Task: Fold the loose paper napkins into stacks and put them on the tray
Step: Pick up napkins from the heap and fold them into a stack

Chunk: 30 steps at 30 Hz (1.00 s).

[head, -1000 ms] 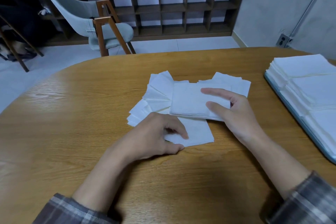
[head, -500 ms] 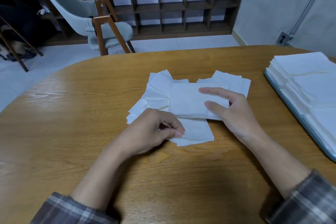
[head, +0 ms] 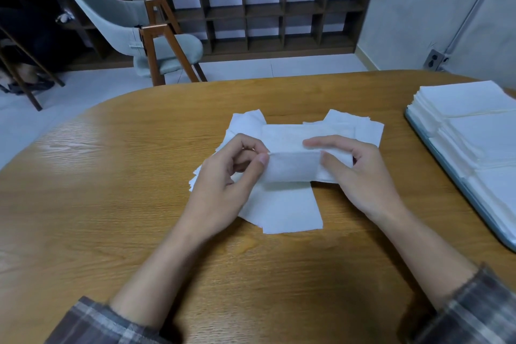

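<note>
i pinch the napkin (head: 293, 166) at opposite ends, left hand (head: 231, 176) and right hand (head: 360, 176) both gripping it, so the fold stays square. it sits just over the loose pile (head: 290, 212) on the table (head: 111, 176). the tray (head: 472, 198), already holding folded stacks (head: 480, 131), lies well to the right.

The left hand (head: 226, 176) has left the lower sheet (head: 290, 212) and now pinches the left end of the top napkin (head: 293, 167). The napkin's near half is lifted and curled over, and the right hand (head: 360, 176) now pinches its right end.
</note>
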Motion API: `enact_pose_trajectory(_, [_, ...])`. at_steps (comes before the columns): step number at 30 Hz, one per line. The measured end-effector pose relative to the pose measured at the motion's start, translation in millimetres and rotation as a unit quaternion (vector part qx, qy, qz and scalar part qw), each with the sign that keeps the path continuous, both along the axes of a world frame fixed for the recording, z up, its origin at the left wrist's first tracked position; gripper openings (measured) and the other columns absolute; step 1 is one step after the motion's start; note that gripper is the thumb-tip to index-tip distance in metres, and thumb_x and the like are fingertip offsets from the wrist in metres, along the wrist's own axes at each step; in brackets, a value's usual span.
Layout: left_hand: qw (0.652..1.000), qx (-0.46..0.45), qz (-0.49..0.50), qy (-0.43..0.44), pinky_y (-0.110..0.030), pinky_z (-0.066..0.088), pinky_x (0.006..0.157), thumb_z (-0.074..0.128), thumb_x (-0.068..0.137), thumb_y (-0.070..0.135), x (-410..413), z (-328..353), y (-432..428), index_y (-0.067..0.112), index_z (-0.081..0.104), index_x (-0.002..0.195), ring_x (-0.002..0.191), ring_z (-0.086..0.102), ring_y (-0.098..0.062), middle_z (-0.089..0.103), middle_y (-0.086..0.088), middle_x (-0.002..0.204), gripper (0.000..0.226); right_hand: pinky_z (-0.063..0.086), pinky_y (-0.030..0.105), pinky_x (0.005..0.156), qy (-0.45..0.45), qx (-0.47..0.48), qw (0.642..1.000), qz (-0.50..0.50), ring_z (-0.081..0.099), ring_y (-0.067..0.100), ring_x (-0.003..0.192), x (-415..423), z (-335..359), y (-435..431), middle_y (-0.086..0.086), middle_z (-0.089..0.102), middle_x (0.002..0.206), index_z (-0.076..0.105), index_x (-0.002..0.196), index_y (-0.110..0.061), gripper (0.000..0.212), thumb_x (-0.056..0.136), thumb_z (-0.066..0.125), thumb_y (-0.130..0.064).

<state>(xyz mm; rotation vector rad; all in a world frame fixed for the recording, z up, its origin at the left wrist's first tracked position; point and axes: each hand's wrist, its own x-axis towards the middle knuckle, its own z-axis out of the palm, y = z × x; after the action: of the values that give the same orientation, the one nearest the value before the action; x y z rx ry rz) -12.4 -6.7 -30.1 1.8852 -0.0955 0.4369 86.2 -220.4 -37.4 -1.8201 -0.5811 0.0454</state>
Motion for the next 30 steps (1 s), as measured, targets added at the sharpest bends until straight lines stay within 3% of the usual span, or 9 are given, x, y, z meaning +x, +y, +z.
enact_pose_trajectory(3, [0.999,-0.027,0.018,-0.023,-0.024,0.028,0.061,0.059,0.107,0.015,0.5,1.1,-0.9,0.011,0.061,0.099,0.061,0.031,-0.015,0.036,0.008,0.061,0.01,0.041,0.012,0.097,0.008,0.044,0.997,0.065,0.065,0.0,0.119,-7.4,7.8,0.4,-0.019,0.078,0.113,0.08,0.107,-0.024,0.018,0.105,0.063,-0.026])
enact_pose_trajectory(6, [0.999,-0.033,0.021,-0.023,-0.036,0.022,0.059,0.06,0.107,0.022,-0.2,0.1,-2.4,0.014,0.06,0.099,0.06,0.026,-0.022,0.031,-0.005,0.06,0.011,0.048,0.013,0.084,0.017,0.049,0.994,0.099,0.072,0.002,0.099,-15.5,8.9,4.1,-0.015,0.08,0.101,0.081,0.098,-0.021,0.009,0.094,0.073,-0.025])
enact_pose_trajectory(10, [0.997,-0.049,-0.038,0.041,-0.031,0.046,0.064,0.071,0.096,0.03,-3.9,4.8,-6.6,0.019,0.057,0.117,0.067,0.06,-0.024,0.07,0.005,0.074,0.027,0.051,0.015,0.079,0.039,0.066,0.995,0.066,0.074,0.005,0.091,-13.8,4.9,5.6,-0.009,0.081,0.093,0.082,0.092,-0.017,0.007,0.094,0.075,-0.017])
enact_pose_trajectory(12, [0.993,-0.035,-0.065,0.088,-0.04,0.058,0.079,0.082,0.09,0.023,-3.5,3.4,-6.2,0.025,0.055,0.124,0.086,0.073,-0.027,0.08,0.0,0.093,0.044,0.053,0.018,0.083,0.058,0.096,0.993,0.041,0.076,0.008,0.096,-11.6,6.8,4.1,-0.006,0.082,0.097,0.082,0.094,-0.013,0.008,0.095,0.074,-0.015])
enact_pose_trajectory(14, [0.992,-0.023,-0.062,0.104,-0.048,0.057,0.084,0.084,0.089,0.015,-1.7,0.3,-4.2,0.03,0.056,0.127,0.088,0.07,-0.036,0.077,-0.011,0.092,0.049,0.057,0.027,0.091,0.078,0.115,0.99,0.019,0.076,0.014,0.102,-9.1,7.4,2.7,-0.001,0.082,0.101,0.082,0.097,-0.01,0.01,0.095,0.074,-0.016])
enact_pose_trajectory(19, [0.994,-0.086,0.014,0.071,-0.033,0.051,0.065,0.078,0.095,0.013,-0.3,6.9,5.8,0.03,0.059,0.129,0.076,0.068,-0.032,0.064,-0.026,0.086,0.042,0.049,0.055,0.112,0.136,0.126,0.983,0.014,0.074,0.03,0.111,-5.1,5.1,2.2,0.008,0.08,0.109,0.081,0.098,-0.01,0.015,0.094,0.076,-0.024])
enact_pose_trajectory(22, [0.99,-0.113,0.064,0.05,-0.028,0.055,0.064,0.081,0.091,0.012,-1.0,11.6,8.8,0.024,0.06,0.128,0.074,0.072,-0.02,0.07,-0.016,0.08,0.044,0.049,0.052,0.111,0.179,0.133,0.974,0.043,0.074,0.032,0.113,-5.5,4.4,1.9,0.009,0.079,0.114,0.08,0.105,-0.011,0.021,0.091,0.076,-0.026])
enact_pose_trajectory(26, [0.992,-0.101,0.018,0.071,-0.042,0.053,0.062,0.083,0.088,0.006,-0.9,12.5,8.2,0.027,0.063,0.124,0.075,0.069,-0.038,0.069,-0.026,0.084,0.046,0.053,0.042,0.104,0.223,0.145,0.959,0.1,0.071,0.03,0.119,-7.3,6.4,4.5,0.009,0.076,0.124,0.071,0.124,-0.009,0.036,0.089,0.074,-0.019])
enact_pose_trajectory(30, [0.994,-0.071,0.003,0.081,-0.058,0.053,0.063,0.084,0.088,0.009,-1.5,9.8,6.4,0.033,0.065,0.122,0.078,0.066,-0.048,0.067,-0.03,0.086,0.046,0.053,0.041,0.1,0.201,0.113,0.965,0.122,0.069,0.024,0.119,-8.7,4.9,5.6,0.004,0.074,0.124,0.068,0.13,-0.027,0.045,0.085,0.076,-0.022])
